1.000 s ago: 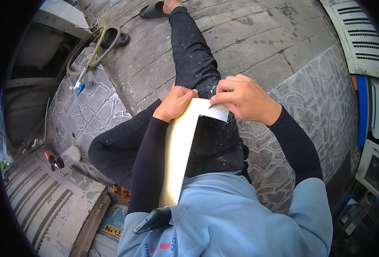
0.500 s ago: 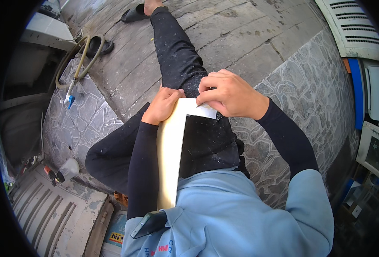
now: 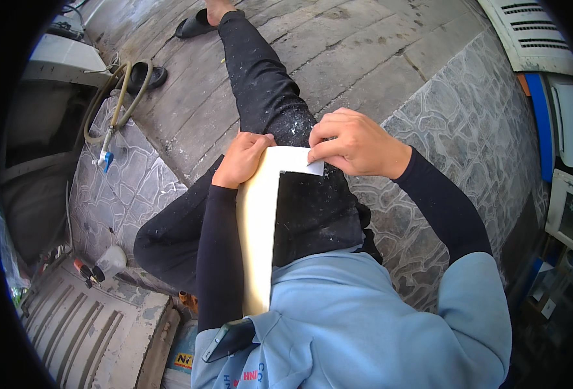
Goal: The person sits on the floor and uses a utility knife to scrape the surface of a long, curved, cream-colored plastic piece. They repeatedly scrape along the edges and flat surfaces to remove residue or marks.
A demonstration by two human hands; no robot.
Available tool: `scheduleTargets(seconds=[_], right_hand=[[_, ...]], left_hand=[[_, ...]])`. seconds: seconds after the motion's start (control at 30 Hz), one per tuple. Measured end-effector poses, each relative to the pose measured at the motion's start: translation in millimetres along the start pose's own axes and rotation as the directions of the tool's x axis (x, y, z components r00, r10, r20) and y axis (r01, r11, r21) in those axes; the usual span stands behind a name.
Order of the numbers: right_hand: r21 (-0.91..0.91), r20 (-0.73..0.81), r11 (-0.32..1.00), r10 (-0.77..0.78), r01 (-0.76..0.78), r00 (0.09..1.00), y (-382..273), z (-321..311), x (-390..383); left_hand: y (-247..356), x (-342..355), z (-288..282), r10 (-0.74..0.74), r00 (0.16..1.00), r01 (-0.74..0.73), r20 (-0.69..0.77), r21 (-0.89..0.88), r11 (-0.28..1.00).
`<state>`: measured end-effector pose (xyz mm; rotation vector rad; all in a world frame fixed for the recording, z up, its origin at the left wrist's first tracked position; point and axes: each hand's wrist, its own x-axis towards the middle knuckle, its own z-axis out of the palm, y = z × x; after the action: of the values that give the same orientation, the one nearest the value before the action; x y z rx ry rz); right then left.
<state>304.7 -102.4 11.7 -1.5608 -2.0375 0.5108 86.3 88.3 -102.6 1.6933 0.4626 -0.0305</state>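
Observation:
A cream-white L-shaped panel lies over my lap, its long arm running from my waist to my thigh and its short arm turning right. My left hand is closed round the panel's far left corner, with the thumb side on its edge. My right hand is pinched, fingertips on the short arm near its right end. What the pinch holds, if anything, is too small and hidden to make out. White dust and flakes lie on my black trousers beside the panel.
A ribbed, worn casing stands at the lower left, near a white container. A hose with a blue-handled valve lies at the left, by a black slipper. White appliance parts line the right side. A phone is in my pocket.
My right hand has slid a little to the right along the short arm, toward its end. My left hand keeps its hold on the panel. The view has shifted slightly.

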Motion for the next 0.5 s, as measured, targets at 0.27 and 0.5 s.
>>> scheduleTargets(seconds=[0.27,0.5], right_hand=[[0.219,-0.03,0.951,0.231,-0.219,0.973,-14,-19,-13],[0.307,-0.147,0.84,0.506,-0.447,0.85,-46,-2,6]], left_hand=[[-2,3,-1,0.087,0.996,-0.087,0.0,0.052,0.995],[-1,3,-1,0.036,0.999,-0.036,0.013,0.063,0.997]])
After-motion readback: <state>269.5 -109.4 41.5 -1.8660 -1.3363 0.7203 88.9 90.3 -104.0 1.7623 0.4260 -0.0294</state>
